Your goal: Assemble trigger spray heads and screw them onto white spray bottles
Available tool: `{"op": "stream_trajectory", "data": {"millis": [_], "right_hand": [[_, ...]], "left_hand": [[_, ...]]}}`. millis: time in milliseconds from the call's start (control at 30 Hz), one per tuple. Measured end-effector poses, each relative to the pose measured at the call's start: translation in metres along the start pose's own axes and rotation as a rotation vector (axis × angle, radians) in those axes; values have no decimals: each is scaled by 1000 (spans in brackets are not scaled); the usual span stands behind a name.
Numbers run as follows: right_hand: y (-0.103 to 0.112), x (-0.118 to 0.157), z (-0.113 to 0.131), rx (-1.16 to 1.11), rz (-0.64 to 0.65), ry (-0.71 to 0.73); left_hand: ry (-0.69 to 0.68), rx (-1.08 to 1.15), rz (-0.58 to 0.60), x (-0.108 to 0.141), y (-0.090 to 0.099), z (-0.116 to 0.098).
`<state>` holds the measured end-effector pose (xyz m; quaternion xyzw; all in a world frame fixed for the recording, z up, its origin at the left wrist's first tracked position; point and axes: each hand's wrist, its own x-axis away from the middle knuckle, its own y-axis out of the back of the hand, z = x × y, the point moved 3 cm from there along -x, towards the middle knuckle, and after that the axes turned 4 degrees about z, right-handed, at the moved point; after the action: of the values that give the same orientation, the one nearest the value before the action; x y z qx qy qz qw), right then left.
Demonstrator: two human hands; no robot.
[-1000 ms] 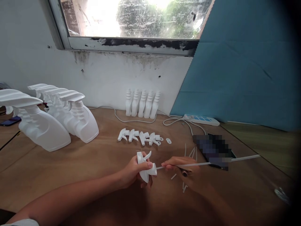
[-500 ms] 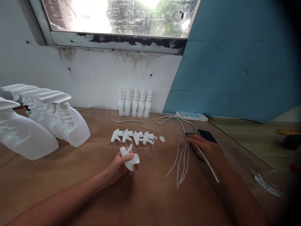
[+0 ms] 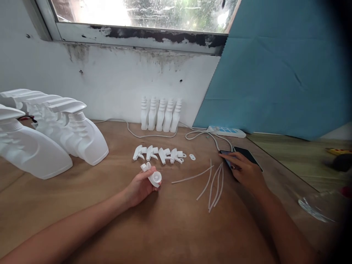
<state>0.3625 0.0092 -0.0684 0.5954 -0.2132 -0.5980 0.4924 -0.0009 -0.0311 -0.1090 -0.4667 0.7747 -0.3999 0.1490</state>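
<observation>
My left hand (image 3: 140, 187) is closed around a white trigger spray head (image 3: 155, 178), its round collar opening turned up toward me. Several more trigger heads (image 3: 163, 156) lie in a row just beyond it, with small white ring washers (image 3: 192, 157) at the row's right end. My right hand (image 3: 246, 171), holding nothing, has its fingers stretched over a dark phone (image 3: 226, 156) and touches its screen. Between the hands, several thin white dip tubes (image 3: 211, 185) are fanned out on the table, and one tube (image 3: 189, 179) lies crosswise, apart from the bunch.
White spray bottles (image 3: 93, 145) with heads on stand at the left. Several slim white bottles (image 3: 160, 117) line the wall. A cable runs to a power strip (image 3: 228, 132) at the back. A second phone (image 3: 249, 157) lies beside my right hand; clear plastic (image 3: 316, 209) is at far right.
My right hand has let go of a dip tube, which now lies crosswise on the table, and its fingers have spread over the phone. My left hand has turned the trigger head collar-up.
</observation>
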Motion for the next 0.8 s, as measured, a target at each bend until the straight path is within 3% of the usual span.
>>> {"op": "stream_trajectory", "data": {"millis": [100, 300, 400, 533, 800], "right_hand": [[-9, -1, 25, -117, 44, 63], [-38, 0, 84, -145, 468, 312], [-44, 4, 98, -138, 578, 366], [-47, 7, 98, -142, 627, 358], [-39, 6, 67, -45, 591, 336]], "left_hand": [[-8, -20, 20, -1, -1, 0], [-9, -50, 52, -2, 1, 2], [-1, -28, 35, -3, 3, 2], [11, 7, 14, -3, 4, 2], [21, 37, -17, -4, 5, 1]]}}
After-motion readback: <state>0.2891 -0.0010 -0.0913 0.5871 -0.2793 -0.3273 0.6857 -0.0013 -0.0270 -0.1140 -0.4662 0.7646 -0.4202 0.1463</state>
